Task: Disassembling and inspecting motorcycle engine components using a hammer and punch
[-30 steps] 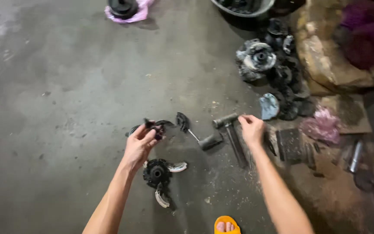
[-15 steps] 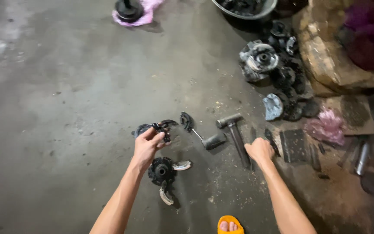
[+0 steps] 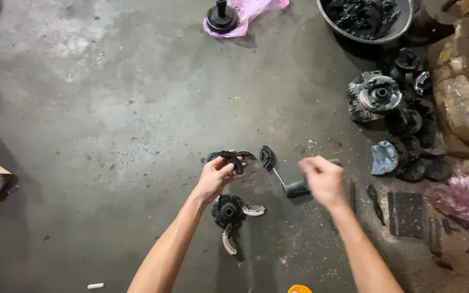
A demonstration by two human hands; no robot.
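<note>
The left hand [image 3: 215, 176] grips a black clutch part [image 3: 232, 160] above the clutch hub [image 3: 228, 210]; right of it, the blurred right hand [image 3: 321, 179] is clenched around a hammer [image 3: 297, 188].

Counted things on an oily concrete workshop floor

Two bare hands, left [image 3: 215, 176] and right [image 3: 321, 179]; one handled tool [image 3: 294, 187]; one round black hub [image 3: 228, 210] with two curved shoes [image 3: 229, 240]; one metal basin [image 3: 403, 24]; two pink plastic bags [image 3: 248, 11].
</note>
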